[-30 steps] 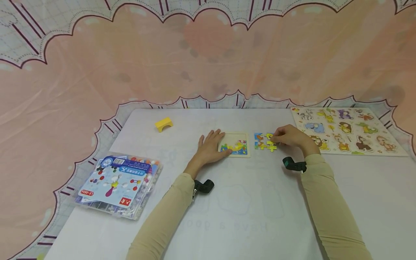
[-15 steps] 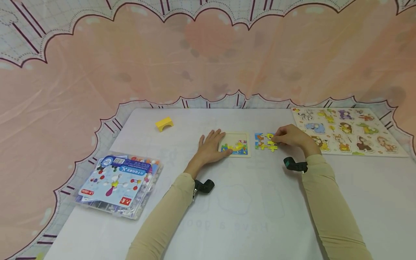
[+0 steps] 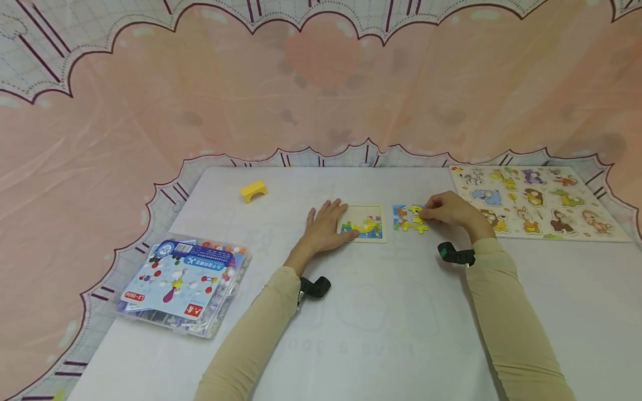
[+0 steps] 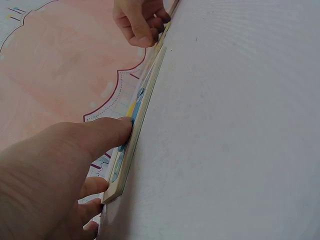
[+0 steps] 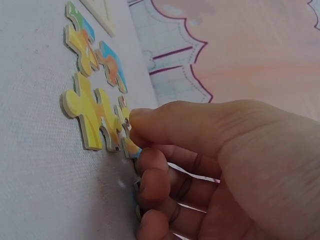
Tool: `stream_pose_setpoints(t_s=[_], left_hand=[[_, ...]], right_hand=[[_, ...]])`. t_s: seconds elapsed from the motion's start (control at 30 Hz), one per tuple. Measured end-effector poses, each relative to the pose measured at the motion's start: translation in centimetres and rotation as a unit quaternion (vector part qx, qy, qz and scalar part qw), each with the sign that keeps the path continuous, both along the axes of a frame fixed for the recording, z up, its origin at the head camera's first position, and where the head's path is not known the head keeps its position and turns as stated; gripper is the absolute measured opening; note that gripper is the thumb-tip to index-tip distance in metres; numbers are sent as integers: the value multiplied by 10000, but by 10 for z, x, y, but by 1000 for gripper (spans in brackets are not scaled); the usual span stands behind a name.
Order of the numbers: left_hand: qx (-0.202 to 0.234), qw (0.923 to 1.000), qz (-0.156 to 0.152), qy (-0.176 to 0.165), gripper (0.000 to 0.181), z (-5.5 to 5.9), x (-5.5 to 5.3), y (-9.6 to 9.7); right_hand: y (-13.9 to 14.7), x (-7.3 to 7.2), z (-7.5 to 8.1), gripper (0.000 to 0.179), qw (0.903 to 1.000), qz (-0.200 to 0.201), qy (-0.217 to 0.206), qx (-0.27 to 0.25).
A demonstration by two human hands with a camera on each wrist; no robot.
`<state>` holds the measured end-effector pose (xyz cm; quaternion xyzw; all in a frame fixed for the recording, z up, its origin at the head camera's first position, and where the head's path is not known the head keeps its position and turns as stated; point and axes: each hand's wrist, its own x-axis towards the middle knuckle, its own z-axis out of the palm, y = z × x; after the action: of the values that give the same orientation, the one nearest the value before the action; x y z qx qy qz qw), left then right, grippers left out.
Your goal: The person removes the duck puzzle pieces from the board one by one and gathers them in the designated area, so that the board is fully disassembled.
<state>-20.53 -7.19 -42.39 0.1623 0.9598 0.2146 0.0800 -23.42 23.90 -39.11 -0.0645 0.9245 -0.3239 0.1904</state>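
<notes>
My left hand (image 3: 323, 228) lies spread over the left side of a small wooden jigsaw tray (image 3: 362, 210), its thumb on the puzzle pieces (image 3: 371, 229) that fill the lower part. In the left wrist view the thumb presses near the tray's edge (image 4: 142, 115), other fingers beside its corner. Right of the tray, loose jigsaw pieces (image 3: 399, 217) lie grouped on the table. My right hand (image 3: 447, 210) pinches a puzzle piece (image 5: 124, 107) at the group's right side between thumb and index finger, its remaining fingers curled. Nearest that hand's camera lies a yellow piece (image 5: 86, 112).
A large animal puzzle board (image 3: 544, 203) lies behind the right hand at the back right. On the left sits a clear plastic case (image 3: 180, 278) with a blue printed label. A yellow arch block (image 3: 253, 191) stands at the back left.
</notes>
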Motion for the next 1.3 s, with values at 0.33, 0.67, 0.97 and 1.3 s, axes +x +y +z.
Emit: stream_pose_setpoints(t_s=[0.33, 0.67, 0.97, 1.3], left_hand=[[17, 10000, 26, -1, 76, 0, 0, 0], [12, 10000, 30, 6, 76, 0, 0, 0], [19, 10000, 29, -2, 76, 0, 0, 0], [49, 10000, 34, -10, 76, 3, 2, 1]], right_hand=[[-4, -1, -3, 28, 9999, 40, 154, 8], [-15, -1, -4, 25, 9987, 102, 498, -33], [-29, 0, -7, 22, 9959, 192, 861, -187], [-43, -1, -12, 21, 9936, 466, 996, -254]])
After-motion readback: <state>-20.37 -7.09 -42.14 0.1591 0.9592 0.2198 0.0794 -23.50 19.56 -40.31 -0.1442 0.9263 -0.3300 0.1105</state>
